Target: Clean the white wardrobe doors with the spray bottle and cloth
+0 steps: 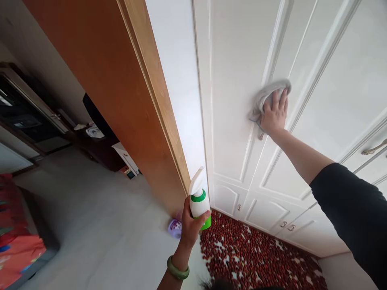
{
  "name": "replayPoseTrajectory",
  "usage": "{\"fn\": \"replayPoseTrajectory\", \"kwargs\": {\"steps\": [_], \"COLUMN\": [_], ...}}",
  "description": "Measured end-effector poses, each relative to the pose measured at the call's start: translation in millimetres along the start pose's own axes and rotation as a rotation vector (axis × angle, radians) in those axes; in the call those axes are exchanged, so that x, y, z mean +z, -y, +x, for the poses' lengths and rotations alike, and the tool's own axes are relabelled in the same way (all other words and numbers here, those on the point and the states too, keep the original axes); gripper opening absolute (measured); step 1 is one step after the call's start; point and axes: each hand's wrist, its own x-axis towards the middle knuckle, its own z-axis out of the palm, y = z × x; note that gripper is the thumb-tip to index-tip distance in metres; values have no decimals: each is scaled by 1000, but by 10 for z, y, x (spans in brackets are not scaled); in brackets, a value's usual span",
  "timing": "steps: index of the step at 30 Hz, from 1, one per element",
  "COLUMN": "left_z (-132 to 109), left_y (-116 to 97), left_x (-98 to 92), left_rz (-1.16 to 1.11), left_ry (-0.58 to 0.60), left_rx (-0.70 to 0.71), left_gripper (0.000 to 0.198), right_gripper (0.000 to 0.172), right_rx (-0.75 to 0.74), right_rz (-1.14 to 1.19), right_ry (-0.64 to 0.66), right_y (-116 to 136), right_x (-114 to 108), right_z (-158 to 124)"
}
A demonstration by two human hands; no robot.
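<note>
My left hand [192,224], with a green bangle at the wrist, is wrapped round a white spray bottle [199,205] with a green collar and a green base. The bottle is upright, near the edge of the wooden door frame. Up at the right, my right hand [275,114] presses a grey cloth [266,94] against the white cabinet door [232,80], its fingers on top of the cloth. A small metal handle [261,136] shows just below that hand.
Many red dried fruits [242,253] cover the floor below the cabinet. A purple bottle [175,228] stands behind my left wrist. An orange-brown door [121,100] rises at the left, and a red-covered bed [18,241] is at the lower left.
</note>
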Motion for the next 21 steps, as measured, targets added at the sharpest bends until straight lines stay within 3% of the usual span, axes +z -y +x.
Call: {"fn": "replayPoseTrajectory", "kwargs": {"steps": [5,9,13,17,21], "left_z": [690,1382,2004,2499,2832], "left_y": [-671,-1354,-1995,-2583,-3077], "left_x": [174,362,634,928,1183], "left_rz": [136,237,251,237,161], "left_ry": [175,246,352,472,503], "left_rx": [269,471,602,641,678], "left_gripper": [57,60,61,55,54], "right_gripper": [59,76,101,97,88], "right_rx": [-51,-95,27,122,147], "right_rz": [35,-2,-30,-58,-87], "right_ry": [0,8,-44,-127,-228], "right_y": [-5,104,397,668,676], "right_x": [27,-49,-116,-187,-437], "right_z": [81,381,836,1393,2095]}}
